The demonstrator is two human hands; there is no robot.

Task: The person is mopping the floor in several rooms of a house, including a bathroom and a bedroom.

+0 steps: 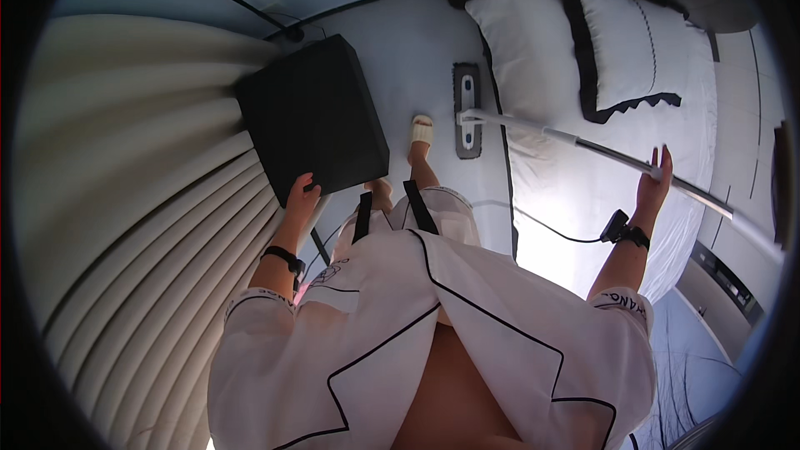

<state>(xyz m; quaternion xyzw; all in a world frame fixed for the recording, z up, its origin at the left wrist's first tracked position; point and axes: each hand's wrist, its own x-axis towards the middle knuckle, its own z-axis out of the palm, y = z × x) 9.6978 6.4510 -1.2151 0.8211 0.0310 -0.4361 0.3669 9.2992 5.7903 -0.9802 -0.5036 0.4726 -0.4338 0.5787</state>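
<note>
A flat mop (594,147) with a white and metallic pole slants across the view. Its grey rectangular head (459,84) lies flat on the floor, beside the bed. My right hand (655,190) holds the pole around its middle, over the bed, the fingers stretched upward. My left hand (303,200) is empty, with its fingers slightly bent and apart. It hovers by the near edge of a black box-shaped cabinet (312,119); whether it touches that edge, I cannot tell. Both wrists wear black straps with small devices.
Long beige curtains (144,212) hang along the left. A bed with white bedding (550,200) and a black-trimmed pillow (625,50) takes up the right. My slippered foot (422,131) stands on the grey floor (400,44) between cabinet and mop. A thin cable (556,232) runs from my right wrist.
</note>
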